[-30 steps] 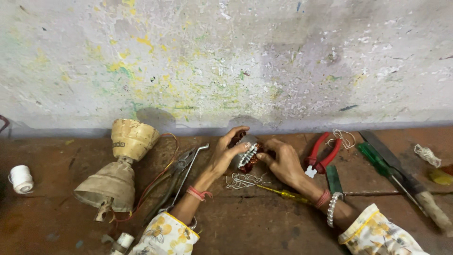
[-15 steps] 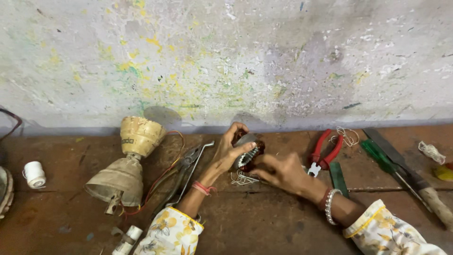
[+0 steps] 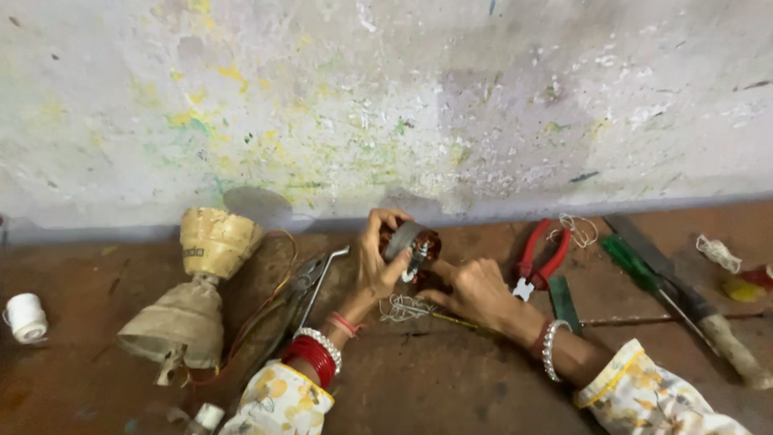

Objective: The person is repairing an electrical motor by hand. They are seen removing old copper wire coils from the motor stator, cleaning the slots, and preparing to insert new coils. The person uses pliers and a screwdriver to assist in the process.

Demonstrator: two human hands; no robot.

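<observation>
The left hand gripped a small motor core just above the floor, near the wall. The right hand pinched its lower end. It looked dense and rigid; the fine windings seemed fragile, so the metal body suited holding.

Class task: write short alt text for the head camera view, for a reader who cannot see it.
Two hands work on a small copper-wound motor part on a brown floor: the left hand grips it, the right hand touches it. Red-handled pliers and a green screwdriver lie right, a dusty motor housing left.

red pliers crowd the right hand; floor below seems open.
</observation>
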